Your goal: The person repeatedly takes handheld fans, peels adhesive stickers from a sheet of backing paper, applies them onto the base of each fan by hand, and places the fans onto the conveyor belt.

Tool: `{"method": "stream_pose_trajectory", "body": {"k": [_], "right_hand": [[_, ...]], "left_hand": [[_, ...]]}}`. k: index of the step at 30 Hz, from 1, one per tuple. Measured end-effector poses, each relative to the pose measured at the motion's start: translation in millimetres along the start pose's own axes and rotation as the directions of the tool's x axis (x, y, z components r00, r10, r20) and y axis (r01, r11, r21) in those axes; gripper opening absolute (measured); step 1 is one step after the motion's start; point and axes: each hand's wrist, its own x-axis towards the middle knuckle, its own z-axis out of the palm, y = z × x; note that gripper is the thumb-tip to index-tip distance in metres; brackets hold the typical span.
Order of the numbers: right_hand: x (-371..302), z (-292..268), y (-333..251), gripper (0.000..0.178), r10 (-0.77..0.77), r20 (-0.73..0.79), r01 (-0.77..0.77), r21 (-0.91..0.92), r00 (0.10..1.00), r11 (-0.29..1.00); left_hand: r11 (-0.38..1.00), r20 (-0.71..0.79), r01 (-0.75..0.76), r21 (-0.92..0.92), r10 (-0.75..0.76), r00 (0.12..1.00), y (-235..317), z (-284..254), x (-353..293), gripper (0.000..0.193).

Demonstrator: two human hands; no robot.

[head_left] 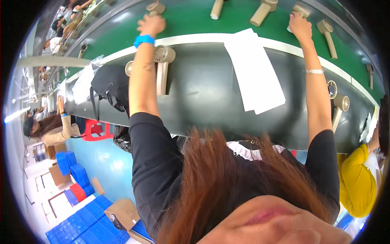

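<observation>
Both my arms stretch across the bench to a green conveyor belt [191, 25]. My left hand [151, 26], with a blue wristband, is over the handle end of a beige handheld fan [156, 7]; its fingers are spread, and the handle is partly hidden beneath it. At the right, my right hand [300, 27] has its fingers curled round another beige fan [301, 9], whose handle end pokes out by the fingers. Beside my left forearm a beige handheld fan [163, 61] lies on the dark bench. A similar fan [340, 106] lies beyond my right forearm.
White paper sheets [256, 73] lie on the dark bench [199, 85] between my arms. More fans, such as one beige fan [263, 12], rest on the belt. A black backpack [111, 86] sits at the left. A yellow-sleeved person [357, 183] is close at the right.
</observation>
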Motion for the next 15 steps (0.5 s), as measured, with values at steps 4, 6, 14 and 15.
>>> {"method": "stream_pose_trajectory", "body": {"k": [4,6,14,15], "right_hand": [[-39,-52,-64,0.043,-0.084,-0.042,0.078,-0.137,0.996,0.988],[-81,-95,-100,0.031,-0.13,-0.157,0.135,0.017,0.979,0.991],[-268,-129,-109,0.013,-0.437,0.242,0.12,0.748,0.866,0.653],[-284,-132,-118,0.014,-0.421,0.256,0.137,0.695,0.87,0.706]], "left_hand": [[0.976,0.18,-0.218,-0.016,0.217,0.96,-82,8,9,0.029],[0.964,0.065,-0.26,0.057,0.257,0.964,-81,-7,3,0.026],[0.759,-0.398,-0.19,-0.623,-0.099,0.912,71,-178,-112,0.019],[0.624,-0.333,-0.189,-0.759,-0.123,0.935,78,-189,-135,0.02]]}}
